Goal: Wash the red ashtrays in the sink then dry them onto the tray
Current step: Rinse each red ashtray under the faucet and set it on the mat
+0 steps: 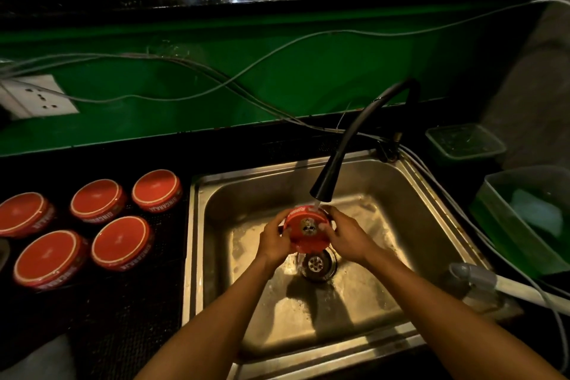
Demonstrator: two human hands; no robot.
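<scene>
A red ashtray (pixel 306 230) is held tilted over the steel sink (pixel 398 194), right under the black tap spout (pixel 322 187) with water running onto its top edge. My left hand (pixel 273 239) grips its left side and my right hand (pixel 347 236) grips its right side, thumb on the face. Several more red ashtrays (pixel 121 242) lie upside down on the dark tray (pixel 129 315) to the left of the sink.
The drain (pixel 316 264) sits just below the held ashtray. A clear tub (pixel 465 142) and a green tub (pixel 524 219) stand right of the sink. Cables (pixel 216 80) run along the green wall, and a socket (pixel 34 97) is at the left. A grey hose fitting (pixel 475 276) lies at the right rim.
</scene>
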